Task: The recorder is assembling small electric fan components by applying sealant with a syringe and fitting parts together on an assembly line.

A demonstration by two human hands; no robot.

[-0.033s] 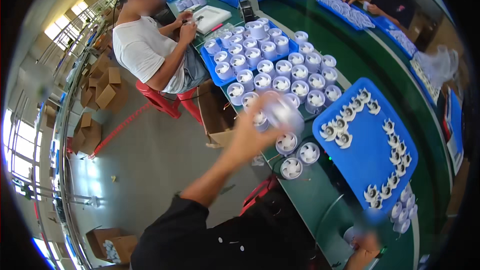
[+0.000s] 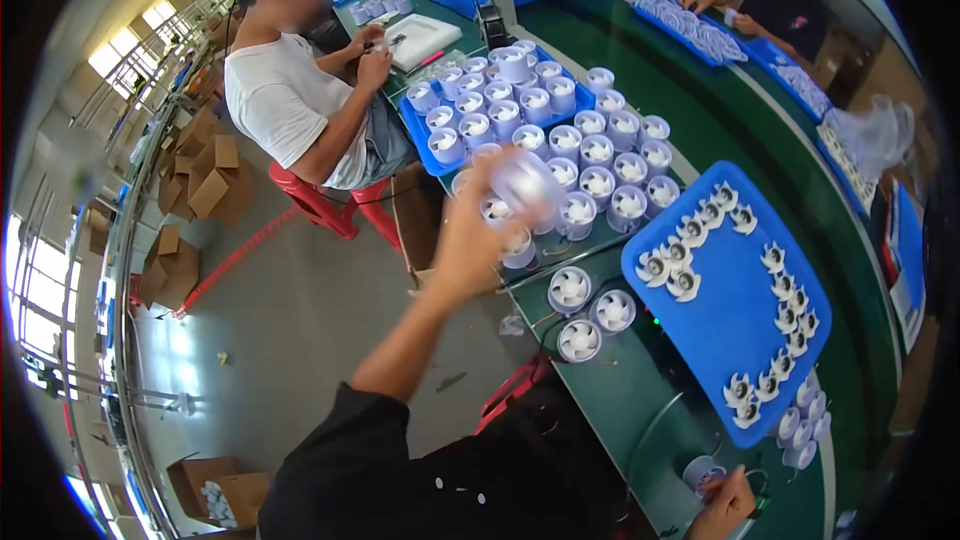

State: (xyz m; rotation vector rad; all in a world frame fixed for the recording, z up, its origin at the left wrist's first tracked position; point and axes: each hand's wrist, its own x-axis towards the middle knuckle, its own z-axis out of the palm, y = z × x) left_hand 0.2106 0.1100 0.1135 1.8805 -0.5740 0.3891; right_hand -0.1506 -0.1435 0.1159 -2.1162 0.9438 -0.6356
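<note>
My left hand (image 2: 468,245) reaches over the bench, holding a white cylindrical fan (image 2: 527,185) blurred by motion. Beneath and beyond it, several similar white fans (image 2: 597,182) stand in rows, their bladed faces up. Closer to me, a group of three fans (image 2: 571,288) stands on the green bench. At the lower right, my right hand (image 2: 728,506) is curled, its fingertips at the rim of a white fan housing (image 2: 702,474); its grip is partly hidden. Beside it lies a blue tray (image 2: 725,315) with several loose white fan impellers (image 2: 690,232).
A blue tray (image 2: 411,124) bears more fans at the bench's far left. Stacked white housings (image 2: 802,430) stand right of the impeller tray. A person in a white shirt (image 2: 275,100) sits at left; others work across the green belt (image 2: 640,60). Cardboard boxes (image 2: 210,175) lie on the floor.
My left hand has moved away and to the left over the rows, carrying the fan. My right hand has shifted slightly downward beside the housing.
</note>
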